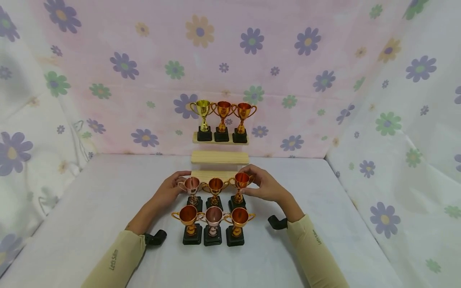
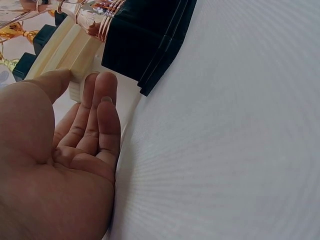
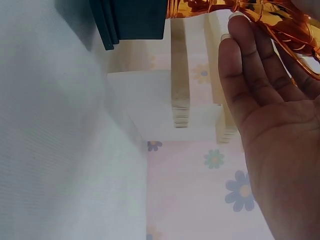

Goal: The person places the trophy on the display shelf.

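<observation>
"Where was the right hand (image 1: 266, 186)?"

"Just right of the centre of the frame, thumb and fingers pinching an orange trophy (image 1: 241, 181) at the right end of the back row. I couldn't tell whether its black base met the white cloth (image 1: 288, 256)."

"And the left hand (image 1: 168, 193)?"

"Left of centre, loosely extended. The left wrist view showed its thumb touching the end of a wooden shelf, the lowest one (image 1: 216, 175)."

"So the hands were apart?"

"Yes, one on either side of the back row. A pinkish trophy (image 1: 192, 185) stood near the left fingers, and a copper trophy (image 1: 215, 186) stood between it and the orange one."

"What was below those in the frame?"

"A front row, all upright: a bronze trophy (image 1: 189, 217) on the left, a pale pink trophy (image 1: 214, 218) in the middle, a golden trophy (image 1: 239, 219) on the right."

"And above?"

"The middle shelf (image 1: 219, 157), then the top shelf (image 1: 220, 143) in the upper centre, holding a yellow trophy (image 1: 203, 112) on the left and two amber trophies (image 1: 243, 116) beside it. A flowered backdrop (image 1: 155, 36) filled the upper part of the frame, and pale sleeves (image 1: 117, 256) came in from both lower corners."
</observation>
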`<state>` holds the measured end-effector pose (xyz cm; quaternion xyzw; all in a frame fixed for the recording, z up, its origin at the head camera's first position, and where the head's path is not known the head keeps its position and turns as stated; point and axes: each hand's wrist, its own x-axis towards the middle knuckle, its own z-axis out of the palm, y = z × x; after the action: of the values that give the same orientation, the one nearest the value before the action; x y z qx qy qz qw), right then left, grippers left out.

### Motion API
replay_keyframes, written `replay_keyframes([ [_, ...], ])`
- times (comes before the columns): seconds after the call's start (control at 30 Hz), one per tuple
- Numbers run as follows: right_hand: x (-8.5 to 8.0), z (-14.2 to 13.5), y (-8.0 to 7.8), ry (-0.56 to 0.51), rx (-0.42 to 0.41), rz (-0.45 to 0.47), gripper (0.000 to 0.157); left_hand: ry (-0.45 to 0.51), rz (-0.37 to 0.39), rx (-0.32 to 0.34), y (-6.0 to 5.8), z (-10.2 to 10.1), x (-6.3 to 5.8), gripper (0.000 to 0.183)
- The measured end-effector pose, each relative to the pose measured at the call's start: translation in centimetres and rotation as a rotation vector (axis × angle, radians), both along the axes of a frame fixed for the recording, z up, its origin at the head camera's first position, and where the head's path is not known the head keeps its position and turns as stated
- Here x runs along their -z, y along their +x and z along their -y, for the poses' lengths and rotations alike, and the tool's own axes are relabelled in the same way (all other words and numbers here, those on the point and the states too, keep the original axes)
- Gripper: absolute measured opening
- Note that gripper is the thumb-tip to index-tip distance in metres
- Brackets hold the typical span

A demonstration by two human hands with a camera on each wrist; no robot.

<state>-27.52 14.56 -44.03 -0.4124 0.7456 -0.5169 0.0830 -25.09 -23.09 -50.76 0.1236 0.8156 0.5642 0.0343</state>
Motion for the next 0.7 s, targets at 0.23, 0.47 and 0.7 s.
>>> replay_keyframes([
  [0.23, -0.5, -0.1, 0.0, -0.012, -0.007, -0.017, 0.046, -0.033, 0.019, -0.026, 0.1, -0.1, -0.2, 0.054],
  [0.47, -1.1, -0.1, 0.0, -0.006, 0.006, -0.047, 0.047, -0.033, 0.024, -0.022, -0.3, 0.0, 0.1, 0.055],
  [0.7, -1.5, -0.3, -0.3, -0.043, -0.031, -0.081, 0.048, -0.038, 0.028, -0.027, -0.3, 0.1, 0.1, 0.055],
])
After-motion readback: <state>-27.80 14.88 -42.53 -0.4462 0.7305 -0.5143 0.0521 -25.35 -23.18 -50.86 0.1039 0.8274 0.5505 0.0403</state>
